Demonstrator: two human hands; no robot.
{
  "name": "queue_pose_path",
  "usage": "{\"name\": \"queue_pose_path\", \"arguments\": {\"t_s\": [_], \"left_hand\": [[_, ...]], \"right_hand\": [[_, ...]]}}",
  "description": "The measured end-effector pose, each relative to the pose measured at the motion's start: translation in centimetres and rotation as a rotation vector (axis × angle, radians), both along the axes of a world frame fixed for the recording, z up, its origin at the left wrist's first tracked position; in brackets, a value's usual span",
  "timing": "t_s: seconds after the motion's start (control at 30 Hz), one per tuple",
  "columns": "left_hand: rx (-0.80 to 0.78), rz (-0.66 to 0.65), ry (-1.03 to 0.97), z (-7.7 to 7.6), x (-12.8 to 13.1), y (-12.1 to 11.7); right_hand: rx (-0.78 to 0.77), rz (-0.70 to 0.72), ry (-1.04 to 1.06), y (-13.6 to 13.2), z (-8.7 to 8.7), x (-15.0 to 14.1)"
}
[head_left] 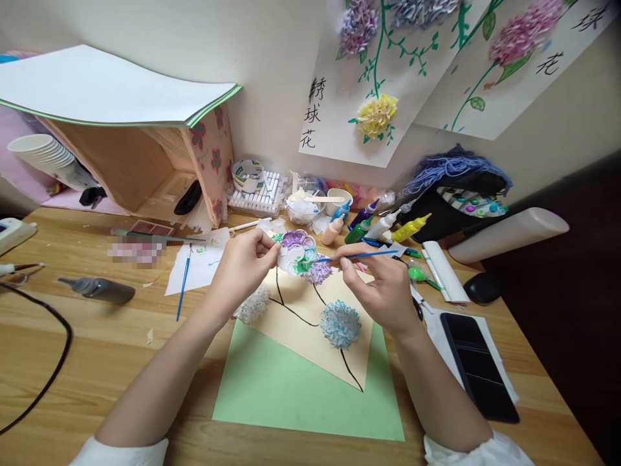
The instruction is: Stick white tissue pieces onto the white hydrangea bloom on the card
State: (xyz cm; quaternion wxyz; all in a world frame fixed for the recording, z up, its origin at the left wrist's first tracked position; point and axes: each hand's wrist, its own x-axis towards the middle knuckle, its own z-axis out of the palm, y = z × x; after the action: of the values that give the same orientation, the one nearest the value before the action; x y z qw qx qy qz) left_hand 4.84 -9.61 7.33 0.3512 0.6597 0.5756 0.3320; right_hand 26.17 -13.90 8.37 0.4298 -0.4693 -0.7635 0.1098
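Observation:
My left hand point(248, 262) is closed on the edge of a small flower-shaped paint palette point(293, 256) smeared with purple, green and white. In my right hand point(381, 285) a thin blue paintbrush point(376, 254) is pinched, its tip at the palette's right side. Below them lies a cream sheet point(301, 336) with black drawn stems, on top of a green sheet point(291, 401). Raised paper flower heads are on the cream sheet: a blue-white flower point(340, 323), a whitish flower point(253, 304) and a purple flower point(318, 270), which the palette partly covers.
Paint bottles point(359, 228) stand behind my hands, beside a box of markers point(257, 194). Another paintbrush point(184, 285) lies on a paper at left, near a dark bottle point(99, 290). A phone point(479, 366) rests at right. Flower pictures point(359, 129) hang on the wall.

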Motion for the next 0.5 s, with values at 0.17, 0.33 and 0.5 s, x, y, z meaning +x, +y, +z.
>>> {"name": "queue_pose_path", "arguments": {"t_s": [0.17, 0.33, 0.5], "left_hand": [[-0.003, 0.000, 0.004, 0.00, 0.02, -0.04], [0.001, 0.003, 0.003, -0.04, -0.03, -0.04], [-0.001, 0.003, 0.015, -0.12, 0.10, -0.02]], "right_hand": [[-0.017, -0.027, 0.002, 0.16, -0.15, 0.18], [-0.025, -0.003, -0.016, 0.24, -0.13, 0.20], [0.016, -0.009, -0.055, 0.36, -0.15, 0.23]]}}
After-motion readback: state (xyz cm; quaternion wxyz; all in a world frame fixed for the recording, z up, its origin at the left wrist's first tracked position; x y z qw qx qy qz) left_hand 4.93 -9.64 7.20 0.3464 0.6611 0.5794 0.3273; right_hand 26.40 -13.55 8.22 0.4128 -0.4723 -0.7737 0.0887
